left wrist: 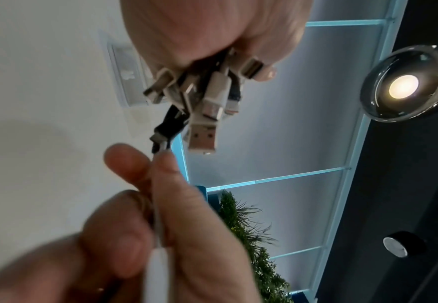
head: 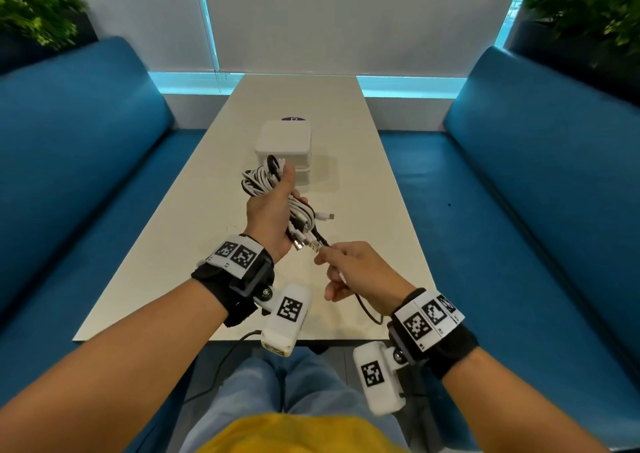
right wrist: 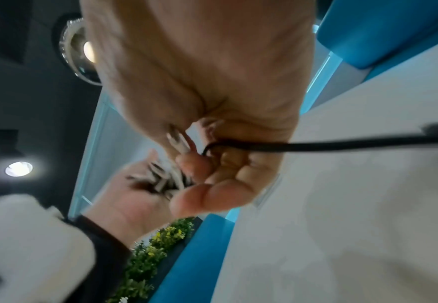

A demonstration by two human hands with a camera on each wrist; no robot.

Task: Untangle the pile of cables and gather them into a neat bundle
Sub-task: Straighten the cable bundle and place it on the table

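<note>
While held up over the table [head: 214,161]:
Cables [head: 266,180]: a black-and-white bunch, squeezed tight in the left hand [head: 272,215].
Right hand [head: 356,272]: pinches one black cable [right wrist: 342,145] by the plugs [left wrist: 202,114].

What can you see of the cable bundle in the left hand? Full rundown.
The cable bundle is a handful of thin white and black cords, plastic-looking, folded into loops. The left hand grips it mid-length and holds it above the table, loops pointing away toward a white box. Plug ends, mostly white with metal tips, fan out below the palm. The right hand pinches one plug at that end; a black cord trails from it.
</note>
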